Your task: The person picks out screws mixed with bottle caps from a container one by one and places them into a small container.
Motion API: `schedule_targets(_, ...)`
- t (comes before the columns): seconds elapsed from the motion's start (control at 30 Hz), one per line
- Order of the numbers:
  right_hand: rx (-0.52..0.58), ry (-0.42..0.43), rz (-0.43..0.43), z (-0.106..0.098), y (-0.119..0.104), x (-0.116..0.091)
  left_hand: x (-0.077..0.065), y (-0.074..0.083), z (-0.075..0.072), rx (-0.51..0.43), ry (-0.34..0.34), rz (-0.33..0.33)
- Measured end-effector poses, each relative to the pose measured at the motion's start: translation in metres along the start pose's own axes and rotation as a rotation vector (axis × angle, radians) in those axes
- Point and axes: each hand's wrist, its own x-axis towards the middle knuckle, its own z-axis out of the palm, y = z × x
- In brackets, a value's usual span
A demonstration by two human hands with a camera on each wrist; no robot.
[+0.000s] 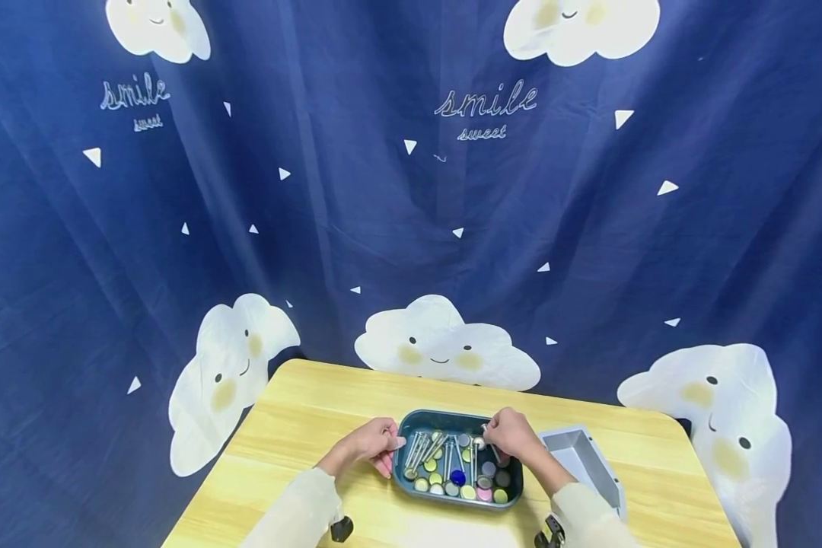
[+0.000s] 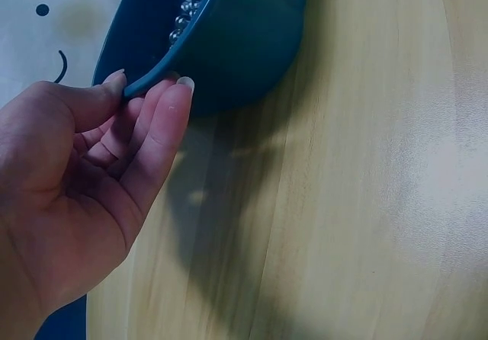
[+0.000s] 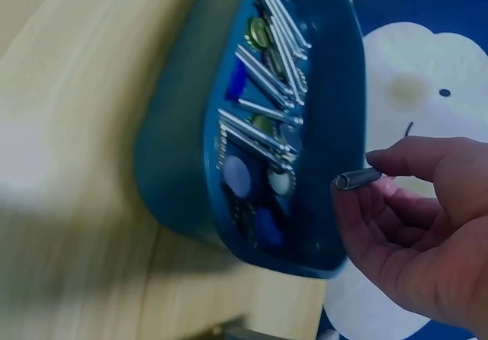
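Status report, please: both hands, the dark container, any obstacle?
Left hand pinches container's rim. Right hand pinches metal piece. Container on table, small pieces inside. No obstacle seen.

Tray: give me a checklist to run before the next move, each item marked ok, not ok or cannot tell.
1. Left hand steadying the tray: ok, thumb and fingers pinch its rim.
2. Right hand has the metal tube: ok, held between thumb and fingers.
3. Metal rods separate from the bottle caps: not ok, they lie mixed in the tray.
4. Tray base flat on the table: cannot tell, its underside is hidden.
5. Grey box beside the tray: ok, on the table to the right, partly covered by the right arm.
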Motion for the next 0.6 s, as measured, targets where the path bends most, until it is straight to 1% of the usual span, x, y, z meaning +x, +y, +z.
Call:
schedule_targets(0.2, 0.066, -0.008, -0.004, -0.017, 0.002, -0.002, -0.001, 0.0, 0.002, 0.013, 0.007, -0.009)
schedule_targets(0.3, 0.079, -0.005, -0.008, -0.024, 0.006, -0.003, -0.001, 0.0, 0.002, 0.014, 0.008, -0.009)
schedule_targets(0.43, 0.061, -0.007, -0.03, -0.033, 0.01, -0.007, 0.0, -0.001, 0.002, 0.013, 0.005, 0.002)
schedule_targets(0.6, 0.031, -0.051, -0.071, -0.04, 0.018, -0.013, 0.001, -0.002, 0.002, -0.002, 0.001, 0.006)
